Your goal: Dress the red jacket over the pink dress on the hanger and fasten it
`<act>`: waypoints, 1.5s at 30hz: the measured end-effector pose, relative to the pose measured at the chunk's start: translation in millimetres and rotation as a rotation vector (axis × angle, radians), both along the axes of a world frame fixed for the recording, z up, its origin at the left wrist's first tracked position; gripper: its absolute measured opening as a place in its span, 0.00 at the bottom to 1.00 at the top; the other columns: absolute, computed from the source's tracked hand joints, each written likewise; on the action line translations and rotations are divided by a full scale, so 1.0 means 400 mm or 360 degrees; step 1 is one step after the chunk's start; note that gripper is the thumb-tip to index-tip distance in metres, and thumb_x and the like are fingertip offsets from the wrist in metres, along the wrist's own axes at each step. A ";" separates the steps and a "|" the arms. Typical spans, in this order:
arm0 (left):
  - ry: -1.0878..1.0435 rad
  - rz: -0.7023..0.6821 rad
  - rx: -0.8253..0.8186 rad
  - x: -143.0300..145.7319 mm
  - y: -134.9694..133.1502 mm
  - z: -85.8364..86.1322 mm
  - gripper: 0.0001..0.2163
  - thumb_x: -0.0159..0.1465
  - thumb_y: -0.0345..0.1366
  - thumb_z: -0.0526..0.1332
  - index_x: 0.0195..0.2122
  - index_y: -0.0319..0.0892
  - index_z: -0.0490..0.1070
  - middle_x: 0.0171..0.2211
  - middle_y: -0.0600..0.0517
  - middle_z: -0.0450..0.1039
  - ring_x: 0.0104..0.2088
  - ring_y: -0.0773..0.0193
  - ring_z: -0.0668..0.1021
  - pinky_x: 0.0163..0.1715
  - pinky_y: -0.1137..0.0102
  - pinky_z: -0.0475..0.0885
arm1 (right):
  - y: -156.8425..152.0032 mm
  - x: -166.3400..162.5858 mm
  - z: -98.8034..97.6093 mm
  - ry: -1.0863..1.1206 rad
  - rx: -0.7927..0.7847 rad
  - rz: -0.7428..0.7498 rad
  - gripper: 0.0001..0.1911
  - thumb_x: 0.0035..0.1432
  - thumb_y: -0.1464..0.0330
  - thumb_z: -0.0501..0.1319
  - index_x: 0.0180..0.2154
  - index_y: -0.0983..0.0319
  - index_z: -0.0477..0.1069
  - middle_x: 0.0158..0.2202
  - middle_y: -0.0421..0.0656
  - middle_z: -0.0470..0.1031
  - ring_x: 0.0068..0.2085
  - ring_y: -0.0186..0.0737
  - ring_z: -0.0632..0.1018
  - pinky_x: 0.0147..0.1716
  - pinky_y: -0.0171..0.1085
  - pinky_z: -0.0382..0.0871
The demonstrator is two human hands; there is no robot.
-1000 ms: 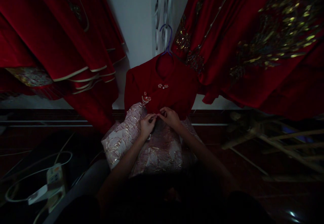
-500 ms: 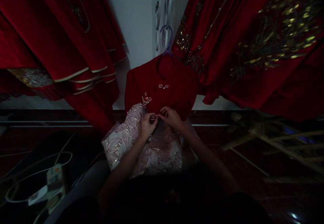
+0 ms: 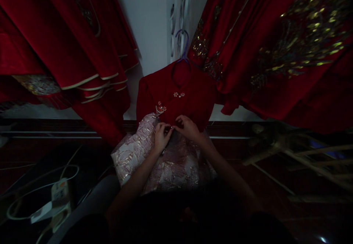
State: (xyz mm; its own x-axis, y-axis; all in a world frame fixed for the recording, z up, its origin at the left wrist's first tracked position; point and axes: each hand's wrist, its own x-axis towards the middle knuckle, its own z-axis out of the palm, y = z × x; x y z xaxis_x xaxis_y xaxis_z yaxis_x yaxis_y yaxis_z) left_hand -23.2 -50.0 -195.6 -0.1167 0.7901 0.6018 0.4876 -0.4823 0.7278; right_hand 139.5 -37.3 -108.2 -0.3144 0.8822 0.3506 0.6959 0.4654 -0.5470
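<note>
A red garment (image 3: 190, 108) hangs before me on a purple hanger (image 3: 184, 47). Beaded flower ornaments (image 3: 179, 95) sit below its neckline, and a pearl brooch-like ornament (image 3: 160, 108) lies on its left front. Pinkish brocade fabric (image 3: 138, 141) with a metallic leaf pattern spreads below, over my lap. At the red garment's lower front, my left hand (image 3: 162, 136) pinches with thumb and forefinger. My right hand (image 3: 188, 128) meets it there, its thumb and finger pressed close to the same spot. Whatever lies between the fingertips is tiny and too dark to name.
Red garments with pale trim (image 3: 91, 52) hang at left; others with gold sequins (image 3: 311, 34) hang at right. A power strip (image 3: 60, 196) with a white cable lies at lower left. A wooden rack-like frame (image 3: 292, 155) stands at right.
Both hands stay pinched at nearly the same spot. The left fingers have shifted slightly and are raised a little more. The whole view has moved very slightly.
</note>
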 end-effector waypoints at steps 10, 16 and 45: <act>-0.0127 -0.0091 0.0010 0.001 -0.002 0.004 0.07 0.62 0.39 0.61 0.36 0.42 0.68 0.36 0.50 0.71 0.38 0.66 0.74 0.35 0.71 0.73 | 0.006 -0.005 -0.032 -0.0039 -0.0052 0.0061 0.09 0.54 0.69 0.63 0.39 0.58 0.67 0.36 0.40 0.75 0.36 0.35 0.75 0.33 0.31 0.65; -0.0237 -0.0118 -0.0039 0.003 0.002 -0.004 0.07 0.62 0.39 0.61 0.37 0.42 0.70 0.35 0.51 0.72 0.36 0.67 0.76 0.35 0.71 0.74 | 0.007 -0.009 -0.033 -0.0039 -0.0068 0.0059 0.06 0.56 0.70 0.60 0.38 0.59 0.68 0.34 0.40 0.75 0.35 0.34 0.75 0.33 0.31 0.65; -0.0136 -0.0158 -0.0208 0.002 -0.007 0.006 0.08 0.64 0.41 0.58 0.39 0.42 0.69 0.33 0.52 0.73 0.33 0.68 0.75 0.34 0.74 0.69 | 0.013 -0.004 -0.036 0.0043 -0.0130 0.0144 0.06 0.56 0.69 0.61 0.38 0.60 0.70 0.33 0.39 0.76 0.33 0.32 0.75 0.35 0.30 0.67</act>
